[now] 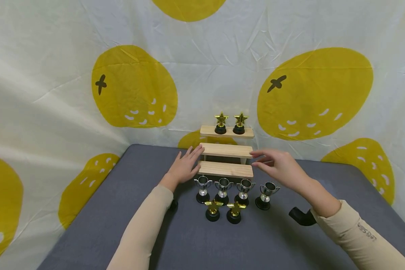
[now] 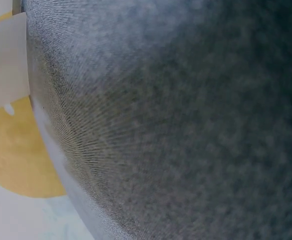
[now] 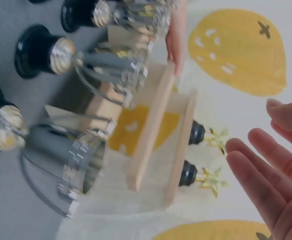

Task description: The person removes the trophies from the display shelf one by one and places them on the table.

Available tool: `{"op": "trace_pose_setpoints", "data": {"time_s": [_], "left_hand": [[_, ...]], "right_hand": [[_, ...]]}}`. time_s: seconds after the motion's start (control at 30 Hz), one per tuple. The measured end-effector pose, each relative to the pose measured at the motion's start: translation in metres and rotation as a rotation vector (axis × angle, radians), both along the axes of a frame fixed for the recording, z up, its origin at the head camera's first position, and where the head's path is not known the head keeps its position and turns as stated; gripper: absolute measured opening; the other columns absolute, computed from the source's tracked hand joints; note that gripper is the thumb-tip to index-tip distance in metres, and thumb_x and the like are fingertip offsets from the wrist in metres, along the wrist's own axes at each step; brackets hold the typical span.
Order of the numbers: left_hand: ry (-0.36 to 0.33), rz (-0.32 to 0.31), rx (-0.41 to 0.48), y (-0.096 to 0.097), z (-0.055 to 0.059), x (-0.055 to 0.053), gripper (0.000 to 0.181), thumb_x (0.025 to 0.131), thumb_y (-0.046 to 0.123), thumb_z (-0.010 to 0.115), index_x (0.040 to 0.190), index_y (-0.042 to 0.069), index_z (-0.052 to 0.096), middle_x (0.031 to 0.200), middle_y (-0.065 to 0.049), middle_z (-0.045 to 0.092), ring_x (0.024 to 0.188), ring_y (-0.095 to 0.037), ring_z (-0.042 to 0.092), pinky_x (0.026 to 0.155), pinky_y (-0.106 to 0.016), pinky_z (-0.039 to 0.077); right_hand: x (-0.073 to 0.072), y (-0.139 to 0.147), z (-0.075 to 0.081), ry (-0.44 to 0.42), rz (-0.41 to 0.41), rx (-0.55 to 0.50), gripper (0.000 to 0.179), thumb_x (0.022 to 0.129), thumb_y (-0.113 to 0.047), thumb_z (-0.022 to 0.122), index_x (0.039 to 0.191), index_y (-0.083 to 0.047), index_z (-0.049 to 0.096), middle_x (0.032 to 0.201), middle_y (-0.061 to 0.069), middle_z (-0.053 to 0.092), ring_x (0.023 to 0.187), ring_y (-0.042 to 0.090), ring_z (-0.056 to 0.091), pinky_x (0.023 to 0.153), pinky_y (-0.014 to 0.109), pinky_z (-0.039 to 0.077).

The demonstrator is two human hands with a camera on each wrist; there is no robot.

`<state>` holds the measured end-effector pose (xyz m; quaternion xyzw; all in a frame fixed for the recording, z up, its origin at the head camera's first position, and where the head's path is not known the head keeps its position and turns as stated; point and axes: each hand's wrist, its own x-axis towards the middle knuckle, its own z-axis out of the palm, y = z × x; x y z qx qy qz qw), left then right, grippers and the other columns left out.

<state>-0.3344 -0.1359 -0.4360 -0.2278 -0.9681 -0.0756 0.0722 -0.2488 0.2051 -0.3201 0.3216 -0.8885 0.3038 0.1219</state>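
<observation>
A small three-tier wooden shelf (image 1: 227,150) stands at the back of the table. At its left end my left hand (image 1: 183,167) has fingers extended, with the tips at the middle and lower boards. My right hand (image 1: 281,165) is by the right end, fingers loosely bent and apart from the thumb; contact with the boards is unclear. In the right wrist view, the right hand (image 3: 278,175) holds nothing. Two gold star trophies (image 1: 221,123) (image 1: 239,123) stand on the top board. Several silver cup trophies (image 1: 223,190) are lined up before the shelf.
Two more gold star trophies (image 1: 213,210) (image 1: 234,213) stand in front of the cups. A black bent tube-like piece (image 1: 302,216) lies beside my right sleeve, and a dark object (image 1: 173,205) is partly hidden by my left forearm. Lemon-print cloth (image 1: 202,75) hangs behind the grey table (image 1: 195,243).
</observation>
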Motion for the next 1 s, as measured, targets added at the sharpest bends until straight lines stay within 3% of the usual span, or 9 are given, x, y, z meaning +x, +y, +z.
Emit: {"op": "trace_pose_setpoints", "data": {"time_s": [0.67, 1.0], "left_hand": [[-0.003, -0.008, 0.018, 0.002, 0.001, 0.001, 0.068, 0.109, 0.039, 0.047, 0.167, 0.024, 0.013, 0.172, 0.006, 0.008, 0.156, -0.029, 0.015, 0.118, -0.066, 0.018], [-0.012, 0.000, 0.022, 0.000, 0.002, 0.002, 0.068, 0.109, 0.038, 0.047, 0.167, 0.025, 0.013, 0.172, 0.006, 0.007, 0.156, -0.029, 0.015, 0.118, -0.066, 0.018]], "right_hand": [[-0.056, 0.001, 0.011, 0.050, -0.116, 0.009, 0.029, 0.098, -0.004, 0.068, 0.126, 0.005, 0.069, 0.119, 0.024, 0.071, 0.096, 0.041, 0.073, 0.079, 0.054, 0.059], [-0.089, -0.003, 0.017, -0.039, -0.158, 0.047, 0.034, 0.101, -0.001, 0.062, 0.134, 0.007, 0.062, 0.122, 0.028, 0.067, 0.102, 0.045, 0.070, 0.084, 0.058, 0.056]]}}
